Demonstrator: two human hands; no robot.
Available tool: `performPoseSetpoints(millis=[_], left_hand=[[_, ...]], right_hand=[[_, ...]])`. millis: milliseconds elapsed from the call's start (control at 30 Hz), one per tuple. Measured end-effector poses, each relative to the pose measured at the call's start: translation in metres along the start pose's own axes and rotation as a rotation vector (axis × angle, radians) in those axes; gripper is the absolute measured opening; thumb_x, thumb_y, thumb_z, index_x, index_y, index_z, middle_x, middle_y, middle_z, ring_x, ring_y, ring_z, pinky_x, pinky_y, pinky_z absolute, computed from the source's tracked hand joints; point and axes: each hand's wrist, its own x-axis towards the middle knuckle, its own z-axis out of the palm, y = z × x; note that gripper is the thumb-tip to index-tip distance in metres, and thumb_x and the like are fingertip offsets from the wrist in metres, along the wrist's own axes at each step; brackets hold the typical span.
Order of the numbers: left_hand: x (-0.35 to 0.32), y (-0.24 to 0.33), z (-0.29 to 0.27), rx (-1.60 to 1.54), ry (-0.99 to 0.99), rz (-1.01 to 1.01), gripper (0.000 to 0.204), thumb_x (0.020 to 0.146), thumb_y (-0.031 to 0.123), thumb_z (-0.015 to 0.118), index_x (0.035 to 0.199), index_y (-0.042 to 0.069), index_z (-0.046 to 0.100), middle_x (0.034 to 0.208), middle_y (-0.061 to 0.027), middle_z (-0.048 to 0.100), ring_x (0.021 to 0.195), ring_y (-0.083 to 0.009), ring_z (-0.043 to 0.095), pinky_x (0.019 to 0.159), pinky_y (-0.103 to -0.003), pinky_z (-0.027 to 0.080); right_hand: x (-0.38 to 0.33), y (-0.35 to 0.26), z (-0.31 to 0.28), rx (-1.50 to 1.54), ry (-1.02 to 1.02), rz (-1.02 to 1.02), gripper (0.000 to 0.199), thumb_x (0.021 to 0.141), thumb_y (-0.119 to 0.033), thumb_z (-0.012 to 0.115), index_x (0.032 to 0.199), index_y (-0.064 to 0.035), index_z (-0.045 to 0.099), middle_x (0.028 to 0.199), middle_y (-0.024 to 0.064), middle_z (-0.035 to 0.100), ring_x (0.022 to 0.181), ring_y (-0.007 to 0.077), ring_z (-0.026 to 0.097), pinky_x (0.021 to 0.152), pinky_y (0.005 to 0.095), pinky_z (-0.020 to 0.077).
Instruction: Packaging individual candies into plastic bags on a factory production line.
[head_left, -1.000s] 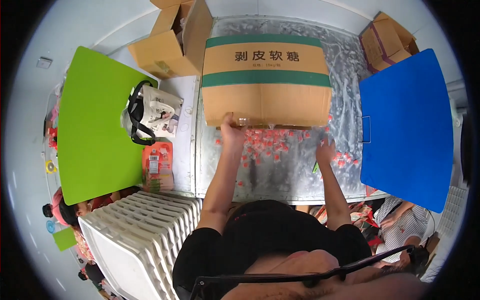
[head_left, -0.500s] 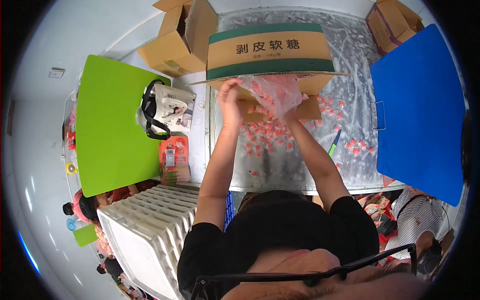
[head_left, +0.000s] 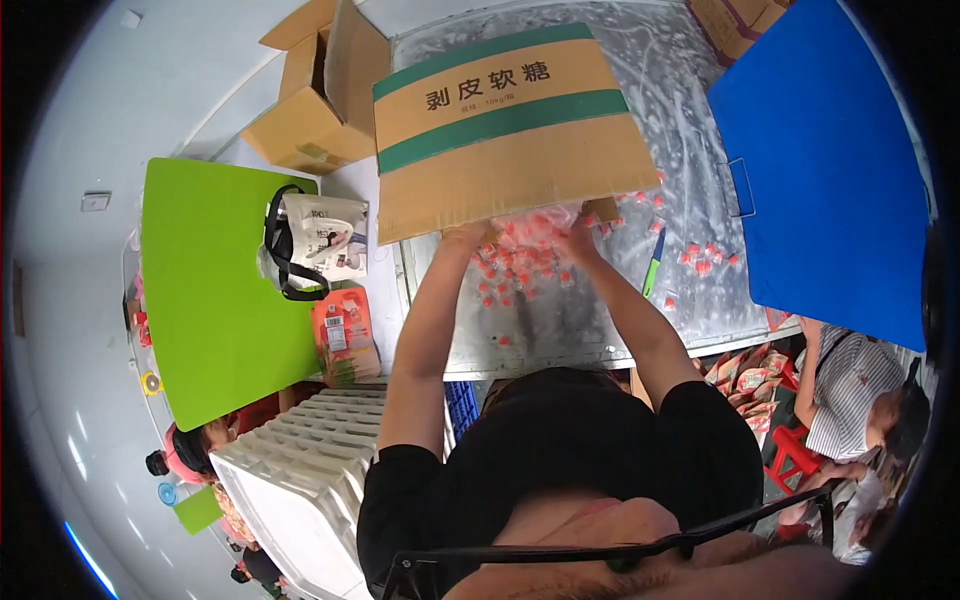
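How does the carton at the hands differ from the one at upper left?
The banded carton has wide green stripes; the plain carton shows none. The left hand and right hand are at the banded carton's open end; neither touches the plain carton. Red wrapped pieces lie at the banded carton's mouth; none show at the plain carton. Both are open brown cardboard.

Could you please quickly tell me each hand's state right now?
Left hand: partly hidden by the box flap; grip cannot be told.
Right hand: at the candy bag; grip cannot be told.
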Motion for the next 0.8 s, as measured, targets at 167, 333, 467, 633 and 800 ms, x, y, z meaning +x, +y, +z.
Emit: performPoseSetpoints(millis=[167, 333, 467, 633, 800], left_hand=[[-0.054, -0.047, 0.057, -0.341, -0.023, -0.190, 0.058, 0.091, 0.038, 0.051, 0.144, 0.016, 0.043, 0.152, -0.0107, 0.037, 0.141, -0.0347, 0.030, 0.117, -0.049, 0.022], [-0.044, -0.053, 0.081, 0.256, -0.230, -0.267, 0.055, 0.095, 0.040, 0.046, 0.145, 0.016, 0.043, 0.153, -0.0084, 0.038, 0.142, -0.0321, 0.029, 0.117, -0.050, 0.019], [-0.028, -0.020, 0.016, 0.194, 0.058, -0.110, 0.051, 0.095, 0.034, 0.047, 0.143, 0.017, 0.045, 0.150, -0.0098, 0.041, 0.142, -0.0295, 0.030, 0.116, -0.051, 0.021], [-0.094, -0.062, -0.047, 0.144, -0.096, -0.461, 0.045, 0.091, 0.031, 0.055, 0.133, 0.018, 0.054, 0.135, -0.0170, 0.053, 0.125, -0.0373, 0.050, 0.102, -0.051, 0.042], [-0.105, -0.053, -0.063, -0.058, -0.283, -0.624, 0.054, 0.082, 0.038, 0.067, 0.127, 0.010, 0.056, 0.118, -0.0210, 0.064, 0.108, -0.0419, 0.061, 0.091, -0.048, 0.049]], right_hand=[[0.023, -0.054, -0.057, 0.510, 0.098, 0.100, 0.059, 0.075, -0.021, 0.077, 0.126, -0.0049, 0.053, 0.120, 0.0164, 0.062, 0.110, 0.0300, 0.060, 0.090, 0.0418, 0.0485], [0.052, -0.131, -0.124, 0.733, -0.163, 0.477, 0.046, 0.081, -0.022, 0.072, 0.122, -0.0069, 0.059, 0.120, 0.0145, 0.063, 0.113, 0.0281, 0.058, 0.092, 0.0428, 0.0459], [0.075, -0.131, -0.135, 0.161, 0.288, 0.020, 0.048, 0.087, -0.028, 0.068, 0.128, -0.0054, 0.056, 0.130, 0.0139, 0.058, 0.122, 0.0327, 0.052, 0.102, 0.0438, 0.0409], [0.073, -0.119, -0.158, 0.220, 0.152, 0.017, 0.043, 0.085, -0.016, 0.066, 0.126, -0.0042, 0.058, 0.122, 0.0148, 0.063, 0.115, 0.0320, 0.057, 0.098, 0.0409, 0.0441], [0.054, -0.067, -0.198, 0.387, 0.132, 0.070, 0.044, 0.079, 0.001, 0.061, 0.123, -0.0026, 0.061, 0.113, 0.0148, 0.068, 0.105, 0.0250, 0.065, 0.092, 0.0341, 0.0491]])
